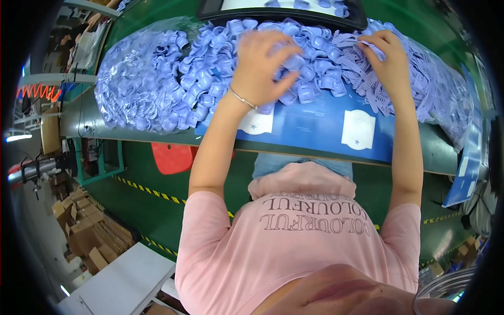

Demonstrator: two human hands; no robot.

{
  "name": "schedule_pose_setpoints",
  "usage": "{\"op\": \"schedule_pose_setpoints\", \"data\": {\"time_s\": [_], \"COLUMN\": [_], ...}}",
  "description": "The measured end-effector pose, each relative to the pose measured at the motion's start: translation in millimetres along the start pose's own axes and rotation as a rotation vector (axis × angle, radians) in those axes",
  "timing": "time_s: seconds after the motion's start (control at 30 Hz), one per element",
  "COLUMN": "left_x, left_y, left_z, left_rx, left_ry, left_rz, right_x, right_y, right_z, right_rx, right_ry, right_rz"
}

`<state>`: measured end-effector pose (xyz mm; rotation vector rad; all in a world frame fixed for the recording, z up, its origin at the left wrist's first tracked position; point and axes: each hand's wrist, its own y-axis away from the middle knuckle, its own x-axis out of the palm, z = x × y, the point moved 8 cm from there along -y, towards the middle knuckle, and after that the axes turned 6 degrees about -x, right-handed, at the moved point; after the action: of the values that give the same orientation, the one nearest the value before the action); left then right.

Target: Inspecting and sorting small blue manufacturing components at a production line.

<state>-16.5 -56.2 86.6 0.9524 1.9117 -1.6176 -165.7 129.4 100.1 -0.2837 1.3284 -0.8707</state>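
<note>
My left hand [262, 65] is over a heap of curved blue-purple plastic pieces [202, 81]. Its fingers are spread and a little blurred, and nothing shows in its grasp. To the right, my right hand [387, 55] pinches a thin, flat purple plastic strip [366, 44] between thumb and fingertips. Beneath that hand lies a pile of similar slotted strips [417, 86], which meets the heap of curved pieces.
A clear plastic bag [131, 89] full of curved pieces lies at the left. Behind the heap stands a black tray [286, 14] holding a few pieces. Blue printed cardboard [310, 123] covers the table's near edge. A red stool [173, 158] is below.
</note>
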Motion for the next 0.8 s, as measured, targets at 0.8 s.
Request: {"op": "schedule_pose_setpoints", "data": {"time_s": [0.8], "left_x": [79], "left_y": [-18], "left_z": [-17], "left_rx": [-0.395], "left_ry": [0.789], "left_rz": [-0.019], "right_x": [60], "right_y": [38], "right_z": [-10], "right_rx": [0.284], "right_ry": [-0.748], "right_rz": [-0.088]}}
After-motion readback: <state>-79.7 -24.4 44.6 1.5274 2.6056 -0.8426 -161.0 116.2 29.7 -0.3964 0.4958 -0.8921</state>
